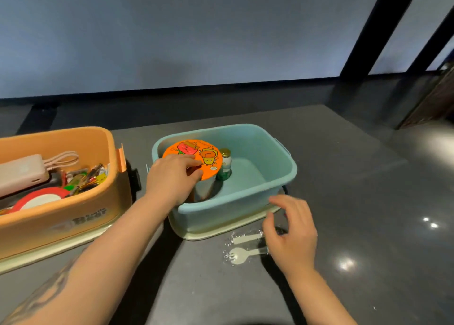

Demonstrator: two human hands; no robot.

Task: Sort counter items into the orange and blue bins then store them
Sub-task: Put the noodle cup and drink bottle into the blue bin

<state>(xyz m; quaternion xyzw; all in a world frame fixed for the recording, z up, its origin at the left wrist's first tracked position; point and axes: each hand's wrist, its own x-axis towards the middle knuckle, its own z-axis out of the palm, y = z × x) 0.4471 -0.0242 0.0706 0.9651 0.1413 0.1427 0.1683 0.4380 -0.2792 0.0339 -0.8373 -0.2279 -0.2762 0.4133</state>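
Orange bin (pixel 73 211) is sitting packed; blue bin (pixel 258 196) is holding a small jar (pixel 224 163). Left hand (pixel 172 177) is gripping the orange-lidded cup (pixel 194 157) by its lid rim inside blue. Right hand (pixel 292 236), fingers spread, is hovering over two wrapped plastic forks (pixel 242 247) on the counter (pixel 356 201). Judging sorting nearly done, storing pending.

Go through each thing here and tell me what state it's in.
Orange bin: open, nearly full.
Blue bin: open, mostly bare.
Noodle cup: sealed, upright in blue bin.
Small jar: capped, upright.
Two plastic utensils: wrapped, on counter.
Left hand: gripping cup.
Right hand: open above utensils.
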